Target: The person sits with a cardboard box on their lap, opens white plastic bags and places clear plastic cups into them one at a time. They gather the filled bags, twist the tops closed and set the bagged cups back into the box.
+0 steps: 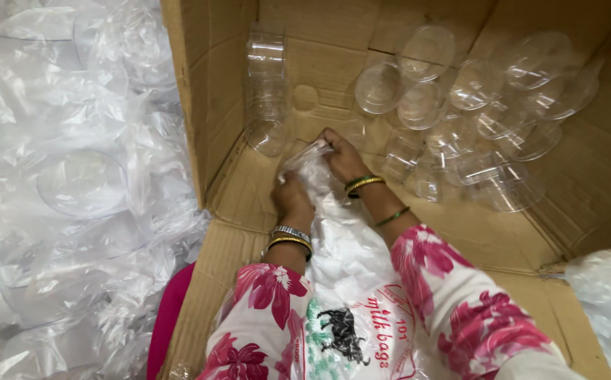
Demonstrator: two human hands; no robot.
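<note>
Both hands, left hand (293, 200) and right hand (341, 156), pinch the plastic bag (341, 246) (inside a cardboard box (474, 232)).

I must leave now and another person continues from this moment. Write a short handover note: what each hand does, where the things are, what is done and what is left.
Left hand: grips the neck of the white printed plastic bag from below.
Right hand: pinches the bag's twisted top.
The bag lies between both arms, inside the brown cardboard box.
Done: many clear round plastic containers lie loose at the far side of the box; one stack leans in the left corner.
Left: the bag's top is gathered shut; its contents cannot be seen. More clear plastic wrapping lies outside, left of the box.
</note>
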